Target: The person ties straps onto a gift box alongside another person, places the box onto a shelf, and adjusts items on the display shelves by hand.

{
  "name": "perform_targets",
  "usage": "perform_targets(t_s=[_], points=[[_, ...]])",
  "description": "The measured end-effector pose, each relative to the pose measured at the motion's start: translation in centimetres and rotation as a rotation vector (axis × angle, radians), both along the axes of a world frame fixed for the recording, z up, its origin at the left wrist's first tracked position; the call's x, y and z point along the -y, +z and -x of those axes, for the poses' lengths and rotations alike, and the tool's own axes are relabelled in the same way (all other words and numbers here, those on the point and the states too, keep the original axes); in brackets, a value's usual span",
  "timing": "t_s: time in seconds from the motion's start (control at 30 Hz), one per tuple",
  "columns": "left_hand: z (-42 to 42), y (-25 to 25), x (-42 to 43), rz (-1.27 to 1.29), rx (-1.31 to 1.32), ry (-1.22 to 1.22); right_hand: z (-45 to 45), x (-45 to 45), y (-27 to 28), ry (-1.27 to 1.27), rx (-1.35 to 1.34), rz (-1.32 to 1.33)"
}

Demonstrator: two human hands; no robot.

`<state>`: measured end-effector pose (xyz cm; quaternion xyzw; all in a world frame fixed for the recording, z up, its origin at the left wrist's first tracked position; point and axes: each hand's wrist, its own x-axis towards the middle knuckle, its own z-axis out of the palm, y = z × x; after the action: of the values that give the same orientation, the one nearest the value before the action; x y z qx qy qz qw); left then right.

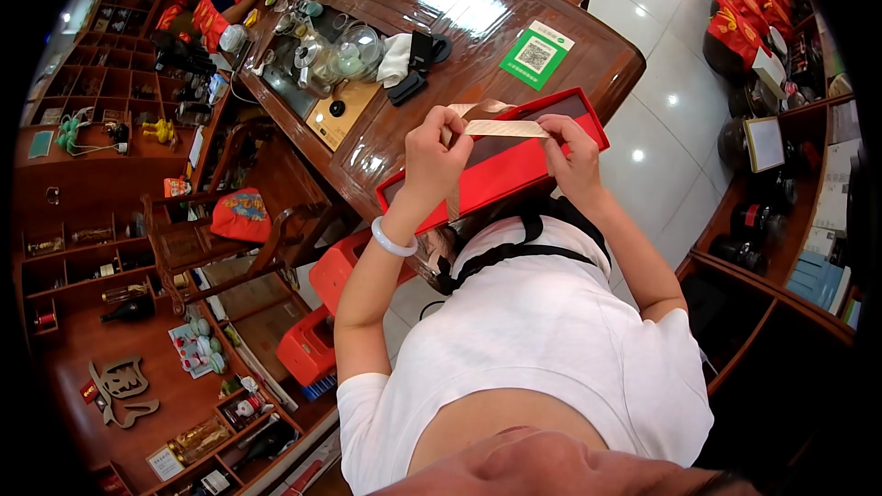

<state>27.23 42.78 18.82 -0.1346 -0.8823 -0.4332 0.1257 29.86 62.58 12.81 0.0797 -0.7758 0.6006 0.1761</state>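
A beige ribbon (pixel 505 129) is stretched between my two hands, above a long red box (pixel 501 176) with a dark inside. My left hand (pixel 435 152) pinches one end of the stretch, and a loop of ribbon curls up beside its fingers. At the other end, my right hand (pixel 571 152) holds the ribbon between thumb and fingers, over the box's right part. One ribbon tail hangs down the near side of the box by my left wrist. The box rests at the near edge of the wooden table (pixel 363 152).
A glass teapot (pixel 356 50), a white cloth (pixel 395 60) and a green QR-code card (pixel 536 55) lie on the table. Another person's arm (pixel 246 2) is at the far end. A wooden chair (pixel 248 211) and red stools (pixel 335 271) stand at the left.
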Motion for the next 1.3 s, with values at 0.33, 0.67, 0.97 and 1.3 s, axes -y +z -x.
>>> perform_targets(t_s=[0.33,0.67,0.97,1.3], points=[[-0.8,4.2,0.8,-0.596,0.590,-0.237,1.0,-2.7,2.0,0.173,0.161,0.065],[-1.0,4.5,0.7,-0.468,0.676,-0.296,1.1,0.6,3.7,0.343,-0.054,-0.179],[-2.4,5.3,0.5,-0.175,0.495,-0.377,2.9,3.0,3.9,0.616,-0.038,-0.140],[-8.8,-0.9,10.8,-0.645,0.441,0.223,3.1,3.7,7.3,0.595,0.122,-0.129]])
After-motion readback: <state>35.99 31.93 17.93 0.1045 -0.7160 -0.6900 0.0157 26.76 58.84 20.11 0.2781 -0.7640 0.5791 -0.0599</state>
